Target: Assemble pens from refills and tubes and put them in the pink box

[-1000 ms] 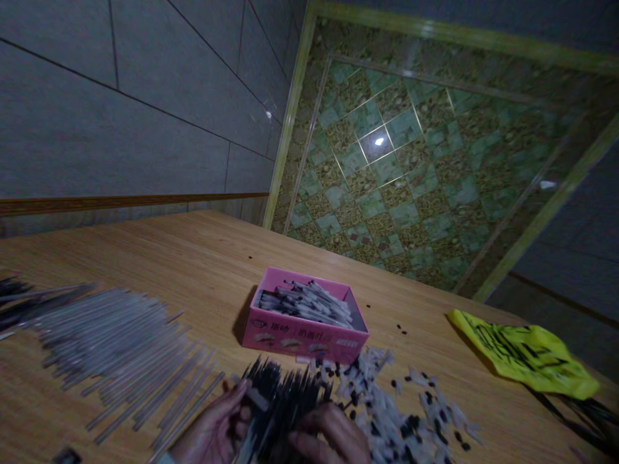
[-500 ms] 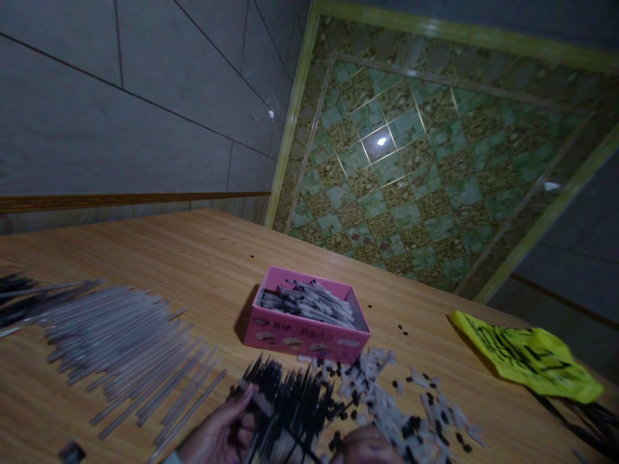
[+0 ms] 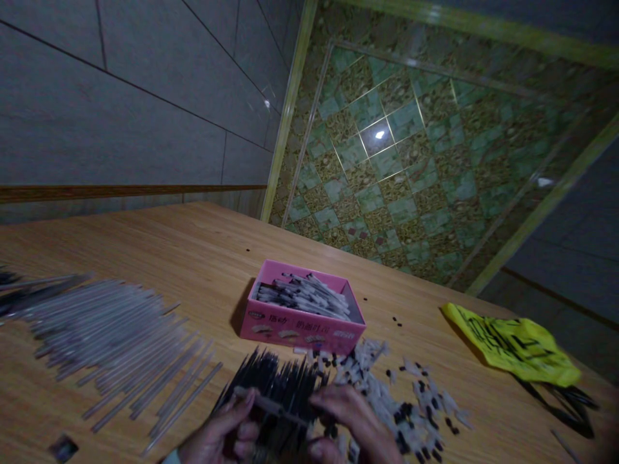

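Note:
My left hand (image 3: 227, 425) pinches a greyish see-through pen barrel (image 3: 271, 407) between thumb and fingers. The barrel slants down to the right above a pile of thin black pen refills (image 3: 285, 380). At the barrel's far end is my right hand (image 3: 360, 422), its thumb and forefinger apart with nothing visible between them. Beyond the refills stands a pink box (image 3: 300, 328) holding many white and black pens (image 3: 309, 296). Small whitish pen tips (image 3: 377, 374) and little black plugs (image 3: 406, 412) lie scattered to the right, partly behind my right hand.
Many clear tubes (image 3: 116, 341) are spread on the left of the wooden table (image 3: 193, 251). A yellow bag (image 3: 512, 348) with black straps rests at the right. A small dark piece (image 3: 64, 447) lies at the lower left. Tiled walls (image 3: 145, 116) border the table.
My right hand has moved up and its fingers have come apart; the dark thin rod that ran from the barrel toward it no longer shows outside. My left hand still holds the barrel.

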`<state>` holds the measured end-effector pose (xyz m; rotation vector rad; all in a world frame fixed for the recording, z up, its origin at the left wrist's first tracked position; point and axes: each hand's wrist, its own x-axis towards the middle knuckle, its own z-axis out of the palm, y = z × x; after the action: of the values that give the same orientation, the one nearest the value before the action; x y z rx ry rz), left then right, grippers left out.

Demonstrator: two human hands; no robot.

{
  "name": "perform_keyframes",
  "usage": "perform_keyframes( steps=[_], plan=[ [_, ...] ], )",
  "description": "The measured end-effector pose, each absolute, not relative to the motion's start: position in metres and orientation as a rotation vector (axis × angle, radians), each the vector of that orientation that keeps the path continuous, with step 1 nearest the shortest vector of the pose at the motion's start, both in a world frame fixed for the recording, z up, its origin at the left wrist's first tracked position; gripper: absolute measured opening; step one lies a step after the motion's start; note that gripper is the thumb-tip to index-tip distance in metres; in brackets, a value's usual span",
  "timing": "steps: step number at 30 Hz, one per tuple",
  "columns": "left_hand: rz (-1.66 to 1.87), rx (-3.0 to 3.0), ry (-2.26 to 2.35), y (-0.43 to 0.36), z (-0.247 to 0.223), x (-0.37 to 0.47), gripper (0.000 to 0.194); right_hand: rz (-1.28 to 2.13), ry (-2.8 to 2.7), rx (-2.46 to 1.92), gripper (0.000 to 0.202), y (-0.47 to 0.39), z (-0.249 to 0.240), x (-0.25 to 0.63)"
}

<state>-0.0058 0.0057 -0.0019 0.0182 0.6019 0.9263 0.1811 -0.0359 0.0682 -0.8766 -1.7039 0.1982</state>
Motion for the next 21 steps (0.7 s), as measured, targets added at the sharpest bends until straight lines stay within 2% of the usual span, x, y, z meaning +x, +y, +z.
perform_keyframes(
  steps=[4, 10, 14, 21],
  plan=[
    [0.927, -0.029, 0.559, 0.009, -0.001, -0.009, 0.014, 0.294, -1.831, -1.216, 0.014, -0.027, 0.079, 0.205],
    [0.941, -0.046, 0.543, 0.013, -0.004, -0.011, 0.005, 0.374, -2.209, -1.963, 0.024, -0.015, 0.061, 0.228],
    [0.941, -0.046, 0.543, 0.013, -0.003, -0.012, 0.005, 0.337, -2.263, -2.058, 0.031, -0.008, 0.043, 0.224],
    [0.883, -0.012, 0.524, 0.012, -0.002, -0.010, 0.013, 0.242, -2.275, -2.102, 0.024, -0.007, 0.040, 0.215]
  ],
)
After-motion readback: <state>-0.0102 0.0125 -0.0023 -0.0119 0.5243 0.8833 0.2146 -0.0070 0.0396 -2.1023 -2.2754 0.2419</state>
